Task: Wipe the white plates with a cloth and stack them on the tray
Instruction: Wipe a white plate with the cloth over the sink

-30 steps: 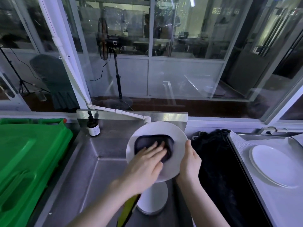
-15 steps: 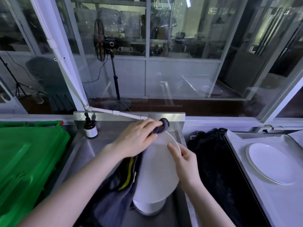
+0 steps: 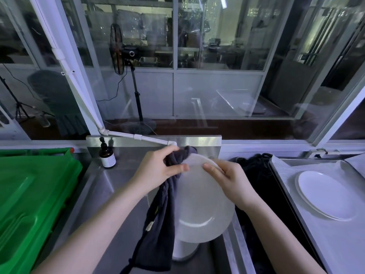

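A white plate (image 3: 199, 206) is held tilted over the steel sink, its face toward me. My right hand (image 3: 227, 178) grips its upper right rim, thumb on the face. My left hand (image 3: 158, 167) grips a dark grey cloth (image 3: 158, 230) bunched at the plate's upper left rim; the rest of the cloth hangs down along the plate's left side. Below the held plate a stack of white plates (image 3: 184, 252) stands in the sink, mostly hidden. On the steel tray (image 3: 324, 244) at the right lies one white plate (image 3: 325, 194).
A green plastic crate (image 3: 29, 198) fills the left. A brown pump bottle (image 3: 107, 157) stands at the sink's back left corner. A white pipe (image 3: 138, 137) runs to the sink's back wall. A black bag (image 3: 256, 180) lies between sink and tray. Glass windows stand behind.
The plate has tipped from facing me upright to a lower tilt. My left hand went from pressing the cloth flat on the plate's face to gripping it at the top rim, with the cloth now hanging.
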Demonstrator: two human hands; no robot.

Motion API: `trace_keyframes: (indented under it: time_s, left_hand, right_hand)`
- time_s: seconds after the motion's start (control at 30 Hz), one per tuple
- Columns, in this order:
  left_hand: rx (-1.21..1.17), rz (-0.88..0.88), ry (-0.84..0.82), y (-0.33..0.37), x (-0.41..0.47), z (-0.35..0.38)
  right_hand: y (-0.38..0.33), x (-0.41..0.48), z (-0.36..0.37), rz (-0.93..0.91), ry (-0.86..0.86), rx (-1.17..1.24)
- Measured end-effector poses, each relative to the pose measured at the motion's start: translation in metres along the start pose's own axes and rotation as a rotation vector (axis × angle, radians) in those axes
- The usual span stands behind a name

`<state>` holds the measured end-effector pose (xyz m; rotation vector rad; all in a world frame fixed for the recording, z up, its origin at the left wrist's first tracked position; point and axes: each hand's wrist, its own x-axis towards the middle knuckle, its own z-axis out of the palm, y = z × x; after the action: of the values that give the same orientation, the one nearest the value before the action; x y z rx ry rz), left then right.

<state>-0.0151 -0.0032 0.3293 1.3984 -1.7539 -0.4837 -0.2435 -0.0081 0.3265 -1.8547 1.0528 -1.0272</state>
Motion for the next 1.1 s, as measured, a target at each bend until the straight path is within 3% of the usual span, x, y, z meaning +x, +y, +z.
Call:
trace_keyframes:
  time_s: [0.07,0.17,0.23,0.3,0.4,0.53,0.6,0.7,0.77,0.87,1.1]
  left_hand:
    - [-0.139,-0.117,0.083,-0.008,-0.012,0.003]
    - [-0.537,-0.318,-0.151,-0.014,-0.028,-0.002]
    - [-0.419,-0.239,-0.265,-0.017,-0.028,-0.013]
    - [-0.242,-0.158,-0.253,-0.018,-0.023,-0.024]
    - [-0.124,-0.134,-0.236,-0.011,-0.008,-0.030]
    - [0.024,-0.044,-0.388,0.004,0.007,-0.026]
    - [-0.092,-0.082,-0.289,0.000,0.006,-0.025]
    - [-0.454,-0.243,0.078,-0.014,-0.012,-0.008]
    - [-0.597,-0.353,0.240,-0.018,-0.025,0.006]
    - [-0.483,-0.377,0.182,-0.024,-0.029,0.005]
    - [-0.113,-0.110,-0.141,-0.010,-0.009,-0.012]
  right_hand:
    - [0.006,-0.003,-0.006,0.079,0.127,0.110]
    - [0.015,-0.010,-0.006,0.178,0.211,0.246]
    - [0.016,-0.012,-0.002,0.215,0.165,0.290]
    - [0.012,-0.010,-0.002,0.218,0.124,0.264]
    - [-0.003,0.001,-0.005,0.115,0.020,0.132]
    - [-0.016,0.011,0.004,-0.074,-0.175,-0.153]
    - [-0.015,0.011,0.001,-0.041,-0.089,-0.092]
    - [-0.006,0.009,-0.002,0.150,0.233,0.215]
    - [-0.004,0.007,0.003,0.218,0.341,0.283]
    - [-0.003,0.004,0.003,0.181,0.252,0.163]
    - [-0.026,0.021,-0.002,-0.046,-0.235,-0.259]
